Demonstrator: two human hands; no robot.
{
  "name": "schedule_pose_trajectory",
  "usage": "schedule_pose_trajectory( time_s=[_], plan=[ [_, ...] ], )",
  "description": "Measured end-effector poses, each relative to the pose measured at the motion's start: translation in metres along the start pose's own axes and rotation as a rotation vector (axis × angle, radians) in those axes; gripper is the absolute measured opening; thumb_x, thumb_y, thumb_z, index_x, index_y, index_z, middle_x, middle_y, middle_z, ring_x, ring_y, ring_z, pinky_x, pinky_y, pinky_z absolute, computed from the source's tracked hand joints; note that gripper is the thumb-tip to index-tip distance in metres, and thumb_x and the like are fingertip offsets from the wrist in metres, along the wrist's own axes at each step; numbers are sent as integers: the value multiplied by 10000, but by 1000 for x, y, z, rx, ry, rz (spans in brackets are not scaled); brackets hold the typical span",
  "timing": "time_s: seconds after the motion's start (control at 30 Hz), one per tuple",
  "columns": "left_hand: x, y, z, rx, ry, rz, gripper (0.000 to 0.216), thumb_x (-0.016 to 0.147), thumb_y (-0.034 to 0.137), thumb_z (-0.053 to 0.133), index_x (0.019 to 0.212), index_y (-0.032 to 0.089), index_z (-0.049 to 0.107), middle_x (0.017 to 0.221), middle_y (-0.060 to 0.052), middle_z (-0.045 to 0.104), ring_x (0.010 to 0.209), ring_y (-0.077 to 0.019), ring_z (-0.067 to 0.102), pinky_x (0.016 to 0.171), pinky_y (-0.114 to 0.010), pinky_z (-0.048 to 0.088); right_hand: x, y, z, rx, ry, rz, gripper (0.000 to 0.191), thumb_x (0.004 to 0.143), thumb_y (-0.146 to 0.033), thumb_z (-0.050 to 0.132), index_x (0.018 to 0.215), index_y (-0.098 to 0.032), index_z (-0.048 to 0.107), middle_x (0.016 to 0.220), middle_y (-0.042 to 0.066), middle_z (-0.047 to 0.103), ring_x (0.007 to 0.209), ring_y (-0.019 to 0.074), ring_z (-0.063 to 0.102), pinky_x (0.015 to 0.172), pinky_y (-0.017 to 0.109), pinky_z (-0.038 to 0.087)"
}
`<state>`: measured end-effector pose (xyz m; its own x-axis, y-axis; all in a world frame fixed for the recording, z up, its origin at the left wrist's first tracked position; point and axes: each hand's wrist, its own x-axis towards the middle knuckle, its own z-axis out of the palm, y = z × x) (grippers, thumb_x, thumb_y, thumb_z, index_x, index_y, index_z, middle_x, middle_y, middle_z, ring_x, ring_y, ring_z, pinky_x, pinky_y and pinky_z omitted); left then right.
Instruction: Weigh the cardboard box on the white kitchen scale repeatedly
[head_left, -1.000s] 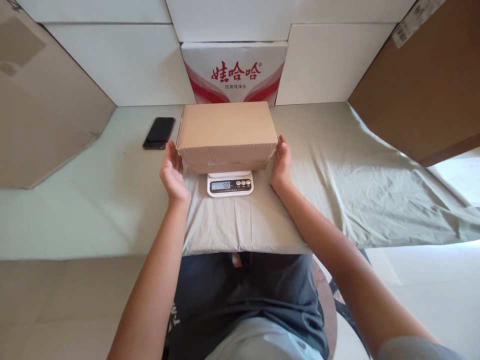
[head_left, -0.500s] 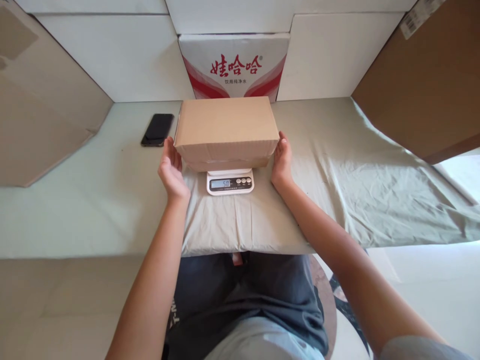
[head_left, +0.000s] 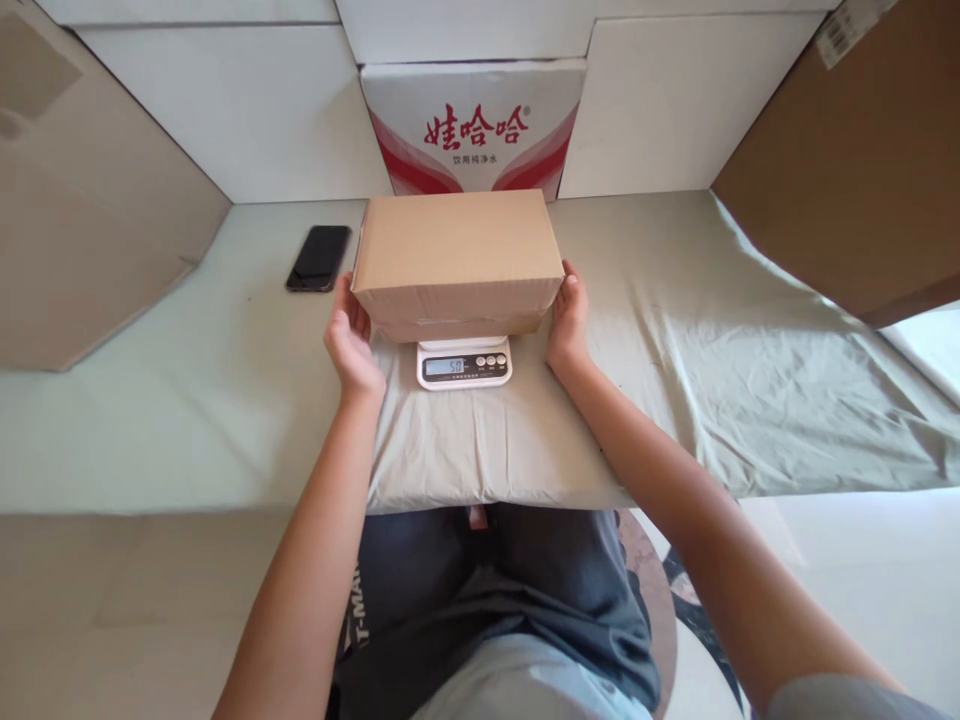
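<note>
A closed brown cardboard box (head_left: pixel 457 240) sits over a small white digital kitchen scale (head_left: pixel 465 382), hiding the scale's platform. The display shows digits that look like 50. My left hand (head_left: pixel 351 340) is against the box's left side, its fingers partly hidden behind the near corner. At the opposite end, my right hand (head_left: pixel 570 315) is against the right side, fingers pointing away from me. Between them the two hands hold the box. I cannot tell whether its full weight is on the scale.
A black phone (head_left: pixel 320 258) lies on the pale green cloth (head_left: pixel 187 420) left of the box. Behind stands a white and red carton (head_left: pixel 476 100) among white panels. Large cardboard sheets (head_left: pixel 90 200) flank the table at left and right (head_left: pixel 847 160). The table's front edge is near my lap.
The view has shifted slightly, so everything sits a little farther right. Box, scale and hands otherwise keep their places, and the display reading looks the same.
</note>
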<state>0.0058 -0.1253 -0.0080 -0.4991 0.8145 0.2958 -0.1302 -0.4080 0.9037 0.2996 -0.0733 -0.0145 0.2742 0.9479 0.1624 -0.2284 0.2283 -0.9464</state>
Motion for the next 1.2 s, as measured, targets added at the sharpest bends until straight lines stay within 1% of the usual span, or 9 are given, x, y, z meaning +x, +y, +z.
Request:
schedule_pose_trajectory(
  time_s=[0.27, 0.4, 0.5, 0.6, 0.8, 0.97, 1.07, 1.13, 1.2],
  plan=[
    [0, 1, 1, -4, -10, -6, 787, 939, 686, 505, 1518, 159, 585, 1703, -169, 544, 1623, -336, 484, 1315, -439, 455, 0, -1, 0, 20, 15, 14, 799, 870, -791, 567, 1497, -296, 568, 1699, 37, 580, 1684, 280, 444, 1463, 520, 283],
    [-2, 2, 3, -4, -6, -16, 742, 947, 660, 495, 1499, 176, 603, 1686, -158, 565, 1620, -332, 486, 1316, -441, 448, -2, -4, 1, 27, 18, 37, 866, 846, -788, 578, 1526, -253, 529, 1726, 84, 547, 1694, 291, 432, 1454, 495, 306],
    [-3, 2, 4, -4, 3, -25, 760, 925, 645, 506, 1497, 154, 602, 1677, -184, 570, 1603, -348, 505, 1304, -465, 461, -4, -6, 1, 11, -1, 33, 828, 875, -773, 554, 1535, -274, 526, 1719, 74, 557, 1690, 289, 440, 1453, 519, 305],
    [-3, 2, 4, -10, 13, -28, 775, 899, 646, 516, 1482, 146, 616, 1658, -197, 587, 1590, -368, 523, 1286, -491, 480, -5, -8, 0, 19, -3, 38, 828, 865, -784, 559, 1526, -287, 537, 1711, 62, 568, 1688, 293, 444, 1453, 531, 309],
    [-1, 2, 2, -4, 17, -56, 777, 898, 689, 591, 1476, 173, 649, 1645, -173, 608, 1584, -373, 533, 1289, -482, 483, -4, -8, 1, 31, -2, 50, 887, 842, -797, 578, 1537, -247, 531, 1732, 88, 544, 1697, 296, 433, 1459, 510, 309],
    [0, 1, -1, -7, -7, -59, 818, 915, 776, 565, 1481, 192, 656, 1661, -163, 590, 1607, -380, 505, 1318, -502, 456, -4, -9, 1, 31, -18, 49, 860, 840, -821, 575, 1508, -279, 573, 1726, 57, 560, 1696, 306, 434, 1464, 550, 294],
    [-1, 1, 0, -5, -12, -51, 840, 893, 822, 562, 1467, 217, 666, 1641, -148, 608, 1609, -378, 503, 1319, -494, 452, -9, -12, 1, 37, -20, 35, 898, 838, -841, 585, 1535, -275, 560, 1764, 64, 508, 1722, 312, 386, 1468, 548, 281],
    [-2, 1, 1, -13, 0, -39, 852, 891, 804, 563, 1468, 184, 656, 1645, -179, 598, 1598, -386, 513, 1315, -508, 452, -12, -13, 1, 26, -32, 3, 903, 861, -845, 576, 1565, -281, 539, 1790, 58, 467, 1740, 307, 347, 1472, 543, 263],
    [-4, 2, 3, -18, 13, -26, 842, 890, 783, 558, 1445, 159, 657, 1623, -202, 612, 1590, -394, 518, 1302, -518, 460, -15, -13, 1, 10, -51, -21, 869, 890, -841, 564, 1573, -305, 534, 1791, 41, 466, 1740, 290, 347, 1478, 541, 240]
  ],
)
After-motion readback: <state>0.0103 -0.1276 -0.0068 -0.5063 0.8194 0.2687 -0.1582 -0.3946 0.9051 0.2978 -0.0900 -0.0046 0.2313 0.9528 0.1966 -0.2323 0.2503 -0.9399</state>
